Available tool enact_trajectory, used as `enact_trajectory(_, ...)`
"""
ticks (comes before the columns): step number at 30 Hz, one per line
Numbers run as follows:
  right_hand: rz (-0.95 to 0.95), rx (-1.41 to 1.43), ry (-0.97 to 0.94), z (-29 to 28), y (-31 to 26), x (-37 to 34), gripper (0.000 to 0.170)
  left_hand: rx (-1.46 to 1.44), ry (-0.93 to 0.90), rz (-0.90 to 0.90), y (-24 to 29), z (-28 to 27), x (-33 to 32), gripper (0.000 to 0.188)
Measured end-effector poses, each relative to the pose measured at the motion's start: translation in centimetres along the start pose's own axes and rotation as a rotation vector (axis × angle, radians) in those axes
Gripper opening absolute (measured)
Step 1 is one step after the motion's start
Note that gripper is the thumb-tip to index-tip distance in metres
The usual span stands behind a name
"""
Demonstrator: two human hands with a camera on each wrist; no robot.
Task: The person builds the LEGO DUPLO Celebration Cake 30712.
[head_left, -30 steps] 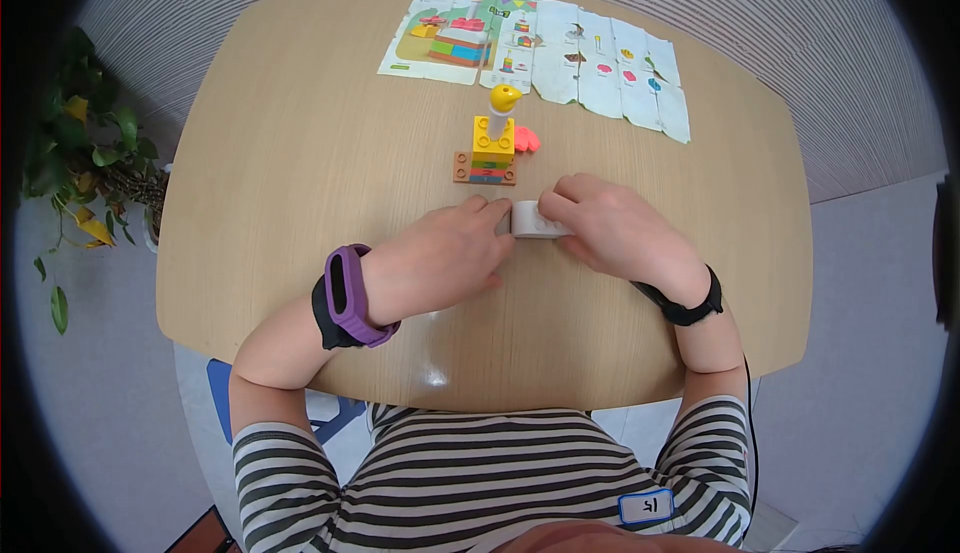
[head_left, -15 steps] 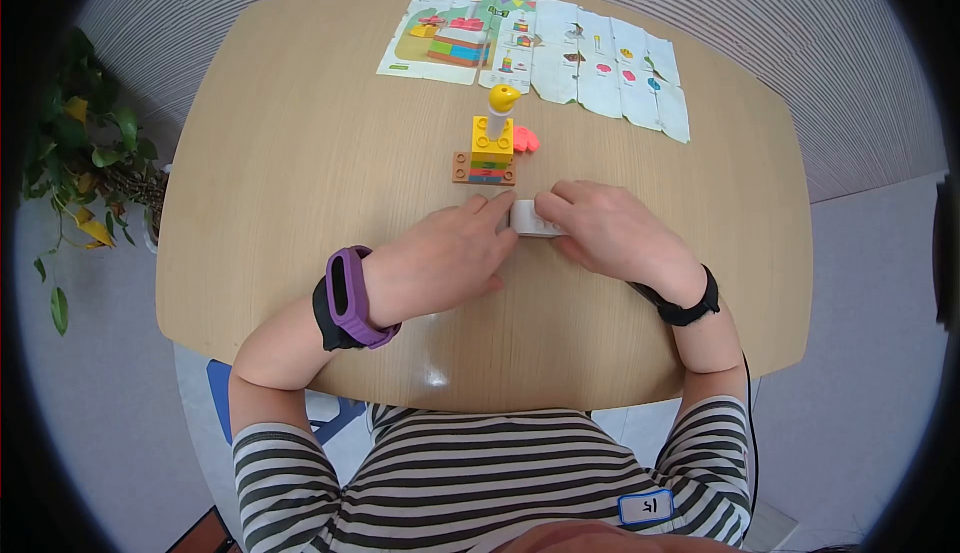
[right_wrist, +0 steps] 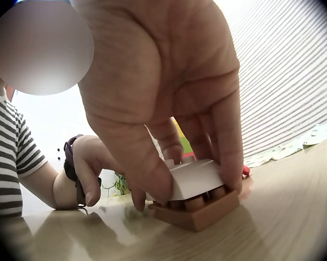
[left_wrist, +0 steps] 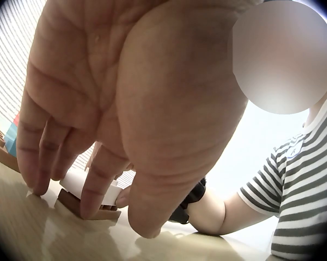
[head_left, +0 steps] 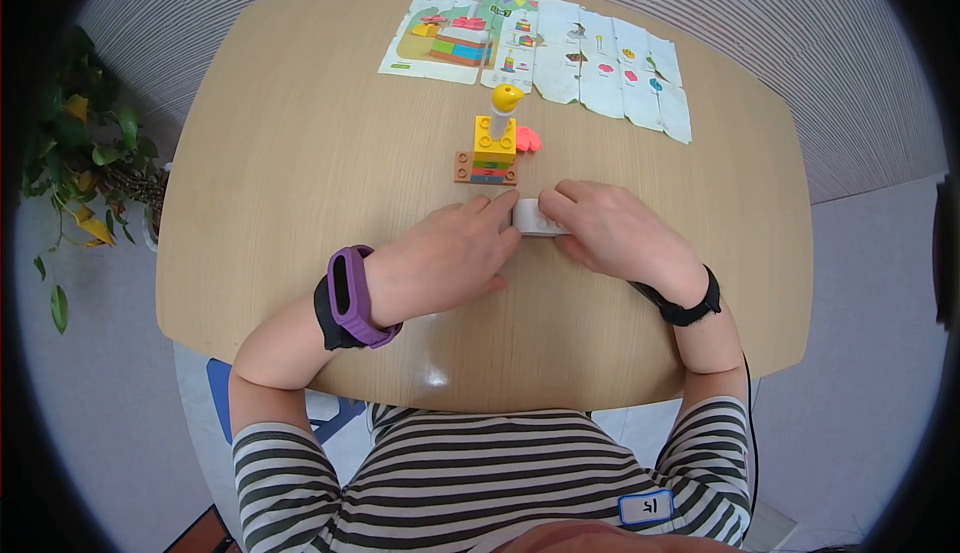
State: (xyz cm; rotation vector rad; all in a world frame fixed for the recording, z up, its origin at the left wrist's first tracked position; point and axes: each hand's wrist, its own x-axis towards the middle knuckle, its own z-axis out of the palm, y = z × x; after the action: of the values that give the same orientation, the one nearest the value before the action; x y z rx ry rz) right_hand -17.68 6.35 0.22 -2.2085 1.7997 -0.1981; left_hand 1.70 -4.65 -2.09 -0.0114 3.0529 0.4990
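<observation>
Above a brown plate [right_wrist: 201, 215], the right hand [head_left: 620, 233] pinches a white brick [right_wrist: 199, 179] between thumb and fingers. In the right wrist view the brick sits slightly tilted over the plate's studs, with a gap at the near side. The left hand [head_left: 440, 258] has its fingers extended downward at the left end of the white brick [head_left: 535, 218]. One left finger lies against the brown plate [left_wrist: 71, 202] in the left wrist view; the left thumb hangs apart from it. Part of the brick and plate is hidden behind the fingers.
Beyond the hands stands a stack with a yellow brick [head_left: 495, 143] and a candle piece [head_left: 503, 113] on a brown base [head_left: 462, 167]. A pink piece [head_left: 528, 140] lies beside it. An instruction sheet [head_left: 560, 63] lies at the table's far edge.
The hands stay nearly in place, with only tiny shifts of the fingers. The right hand keeps its grip on the white brick.
</observation>
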Motion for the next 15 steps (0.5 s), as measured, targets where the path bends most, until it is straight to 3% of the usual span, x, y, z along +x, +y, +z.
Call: enact_trajectory(15,0.007,-0.001,-0.001,0.24,0.13,0.11,0.026,-0.002,0.036,0.017,-0.05,0.34,0.05,0.038)
